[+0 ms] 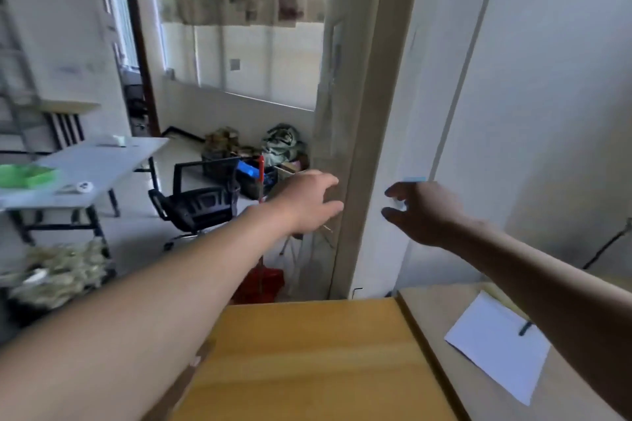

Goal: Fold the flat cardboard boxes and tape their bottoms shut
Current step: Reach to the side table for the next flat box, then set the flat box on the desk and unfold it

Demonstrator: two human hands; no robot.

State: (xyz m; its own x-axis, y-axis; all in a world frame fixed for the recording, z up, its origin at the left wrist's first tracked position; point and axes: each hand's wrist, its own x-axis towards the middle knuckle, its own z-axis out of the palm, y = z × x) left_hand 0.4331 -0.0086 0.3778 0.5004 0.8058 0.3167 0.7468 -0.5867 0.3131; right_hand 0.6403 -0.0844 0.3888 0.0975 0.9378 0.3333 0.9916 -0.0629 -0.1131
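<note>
Flanking upright flat cardboard [362, 113], two hands open and empty: left hand [307, 203], right hand [424, 212]

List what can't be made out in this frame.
Head view only.
1. Upright cardboard: top cut off by the frame edge, foot hidden behind the yellow-brown board; sheet count lost to blur.
2. Right hand: pale blue bit at its fingertips, too blurred to tell if pinched or stuck on the wall.
3. Left hand: motion blur hides whether its straight fingers touch the cardboard.
</note>
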